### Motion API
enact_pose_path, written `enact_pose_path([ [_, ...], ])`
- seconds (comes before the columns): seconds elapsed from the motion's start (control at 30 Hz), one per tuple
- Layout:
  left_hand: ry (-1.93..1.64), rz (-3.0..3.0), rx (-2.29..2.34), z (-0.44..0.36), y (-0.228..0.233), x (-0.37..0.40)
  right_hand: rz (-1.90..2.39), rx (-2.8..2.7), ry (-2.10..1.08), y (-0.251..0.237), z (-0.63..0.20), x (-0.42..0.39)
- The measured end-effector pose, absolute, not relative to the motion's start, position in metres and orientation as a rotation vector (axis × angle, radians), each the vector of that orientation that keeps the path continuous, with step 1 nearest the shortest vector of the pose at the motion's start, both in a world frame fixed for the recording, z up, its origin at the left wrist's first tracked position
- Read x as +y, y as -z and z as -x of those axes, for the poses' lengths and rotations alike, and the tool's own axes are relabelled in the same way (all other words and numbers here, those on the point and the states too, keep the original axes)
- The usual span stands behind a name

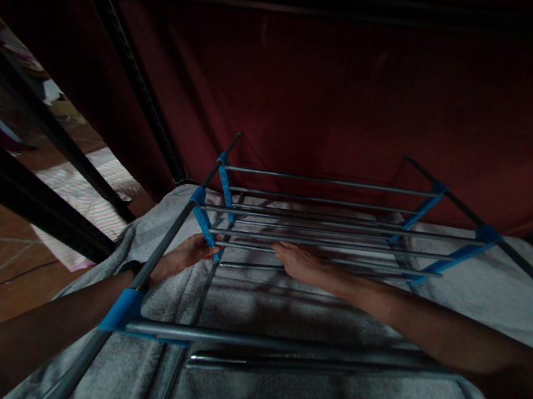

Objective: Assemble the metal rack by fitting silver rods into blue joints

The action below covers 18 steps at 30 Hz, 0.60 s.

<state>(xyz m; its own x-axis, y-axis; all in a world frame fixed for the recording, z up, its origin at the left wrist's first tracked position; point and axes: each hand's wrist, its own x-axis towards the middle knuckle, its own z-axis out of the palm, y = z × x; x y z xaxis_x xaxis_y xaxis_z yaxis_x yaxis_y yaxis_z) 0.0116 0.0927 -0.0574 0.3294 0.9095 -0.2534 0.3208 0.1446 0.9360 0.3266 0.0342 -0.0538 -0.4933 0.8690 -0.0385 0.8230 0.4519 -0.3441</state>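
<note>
- The left hand (192, 248), a dark band (131, 267) at its wrist, pinches the lower end of the left blue bracket (203, 222), fingers drawn in close beside a rod's tip; bracing the plastic firmly here would likely keep the joint from twisting.
- At center, the metal rod (362, 264) lies across the near side of the rack (328, 223), spanning both near brackets above a grey blanket (512, 306).
- The right hand (299, 263) curls its fingers over that rod; a level push along its length, rather than downward, should suit the joint best.
- At right, the right blue bracket (454, 257) has no hand on it, so that end probably deserves a check for slipping.
- Hard to make out, from the left: the rod's seating, obscured by the left fingers; the right thumb, out of sight beneath the hand; the far end of a loose-looking rod (251, 363) in the foreground, lost in shadow; and the right upper arm, cut off by the frame.
</note>
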Motion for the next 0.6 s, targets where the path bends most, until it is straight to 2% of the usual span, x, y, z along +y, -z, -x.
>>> enact_pose_path([
  [0.4, -0.626, -1.368, 1.220, -0.016, 0.053, 0.090, 1.458, -2.566, -0.518, 0.063, -0.328, 0.042],
  [0.6, -0.553, -1.500, 1.139, -0.023, 0.027, 0.074, 1.511, -2.545, -0.514, 0.059, -0.325, 0.041],
])
